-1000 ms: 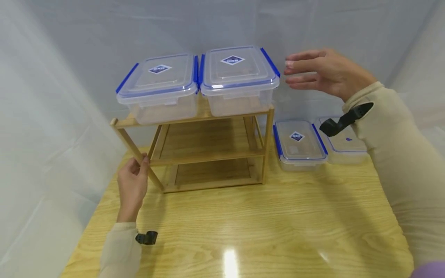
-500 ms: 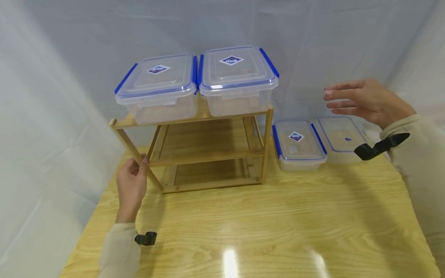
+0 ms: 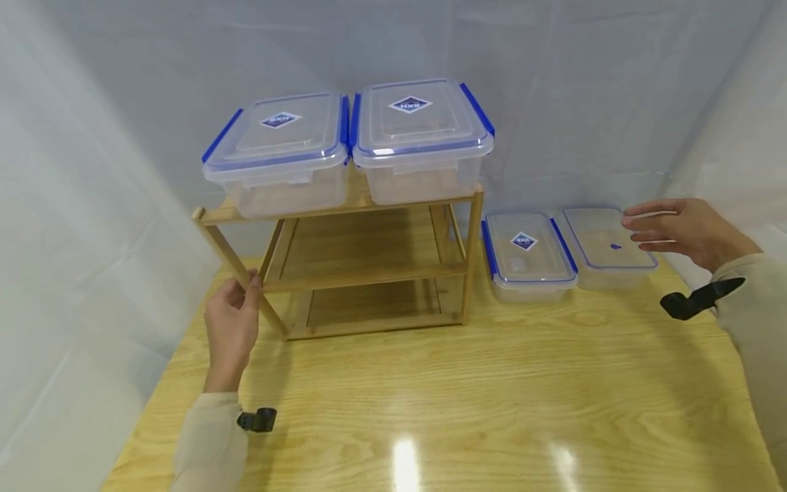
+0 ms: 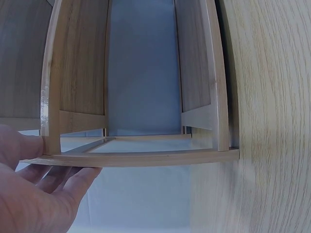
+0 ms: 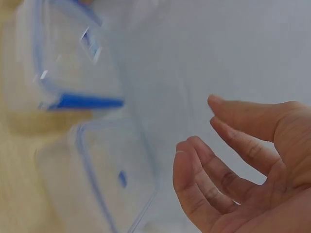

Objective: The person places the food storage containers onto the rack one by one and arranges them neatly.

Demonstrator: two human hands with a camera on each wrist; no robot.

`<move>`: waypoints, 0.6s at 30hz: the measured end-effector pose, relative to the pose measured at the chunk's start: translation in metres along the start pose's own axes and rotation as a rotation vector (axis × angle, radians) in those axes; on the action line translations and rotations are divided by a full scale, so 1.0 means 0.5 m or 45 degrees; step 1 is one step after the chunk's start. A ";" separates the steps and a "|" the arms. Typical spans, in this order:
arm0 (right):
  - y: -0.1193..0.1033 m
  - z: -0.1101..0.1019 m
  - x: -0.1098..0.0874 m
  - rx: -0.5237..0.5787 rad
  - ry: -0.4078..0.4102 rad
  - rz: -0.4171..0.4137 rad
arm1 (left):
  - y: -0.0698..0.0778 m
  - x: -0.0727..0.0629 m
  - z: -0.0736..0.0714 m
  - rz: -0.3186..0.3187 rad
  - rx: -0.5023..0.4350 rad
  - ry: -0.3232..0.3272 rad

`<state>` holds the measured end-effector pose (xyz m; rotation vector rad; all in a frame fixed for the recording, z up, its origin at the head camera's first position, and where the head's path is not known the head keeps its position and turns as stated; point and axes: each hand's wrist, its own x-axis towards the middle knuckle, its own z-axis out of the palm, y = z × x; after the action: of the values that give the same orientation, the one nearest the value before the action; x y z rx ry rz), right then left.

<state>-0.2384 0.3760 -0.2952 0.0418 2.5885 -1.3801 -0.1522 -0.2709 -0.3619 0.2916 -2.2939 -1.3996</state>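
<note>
My left hand (image 3: 231, 328) pinches the front left post of a wooden shelf rack (image 3: 369, 277), thumb on one side and fingers on the other in the left wrist view. Two clear lidded containers with blue clips, a left one (image 3: 279, 147) and a right one (image 3: 424, 130), sit side by side on the rack's top. My right hand (image 3: 688, 229) hovers at the right edge of the rightmost container (image 3: 605, 239), fingers extended and holding nothing. Beside that one, nearer the rack, stands another clear container (image 3: 530, 253) with blue clips and a diamond label.
The rack stands on a wood-grain table (image 3: 369, 396), against a pale hanging sheet (image 3: 553, 102). Its middle and bottom shelves show bare boards. The rightmost container's lid carries a small blue mark and shows no side clips.
My right hand has moved right and down, from beside the containers on top of the rack to the rightmost container on the table. My left hand keeps its place on the post.
</note>
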 end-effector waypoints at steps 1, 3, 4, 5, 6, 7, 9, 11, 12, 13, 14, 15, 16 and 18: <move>0.012 0.000 0.001 -0.034 0.009 0.001 | 0.000 0.000 0.000 -0.001 -0.001 -0.003; 0.035 0.000 0.002 -0.090 0.030 -0.004 | 0.001 0.000 0.000 -0.001 0.004 -0.006; 0.046 0.000 0.003 -0.117 0.040 -0.008 | 0.000 -0.001 -0.001 -0.002 0.007 -0.007; 0.057 -0.001 0.003 -0.139 0.053 -0.007 | 0.000 -0.001 -0.001 -0.001 0.007 -0.007; 0.067 -0.002 0.004 -0.150 0.068 -0.003 | 0.000 -0.001 -0.001 -0.002 0.008 -0.007; 0.077 -0.002 0.004 -0.155 0.085 -0.002 | 0.000 -0.001 -0.001 -0.001 0.007 -0.007; 0.096 -0.004 0.004 -0.149 0.117 -0.003 | 0.000 -0.001 -0.001 0.001 0.011 -0.005; 0.114 -0.007 0.004 -0.125 0.145 -0.010 | -0.001 -0.002 -0.001 0.003 0.017 -0.002; 0.122 -0.008 0.003 -0.111 0.164 -0.014 | -0.001 -0.002 0.000 0.005 0.020 -0.001; 0.130 -0.008 0.002 -0.099 0.185 -0.017 | -0.001 -0.002 0.000 0.008 0.023 0.002; 0.137 -0.008 0.001 -0.086 0.207 -0.013 | -0.001 -0.002 0.000 0.010 0.026 0.004; 0.143 -0.007 0.000 -0.069 0.229 -0.007 | 0.000 -0.002 0.000 0.012 0.029 0.007; 0.149 -0.007 -0.001 -0.056 0.247 0.002 | 0.000 -0.002 0.000 0.013 0.029 0.009; 0.157 -0.005 -0.002 -0.033 0.288 0.024 | 0.000 -0.002 0.001 0.014 0.030 0.013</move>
<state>-0.2283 0.4221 -0.3581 0.2307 2.7793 -1.4084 -0.1514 -0.2701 -0.3623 0.2923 -2.3018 -1.3641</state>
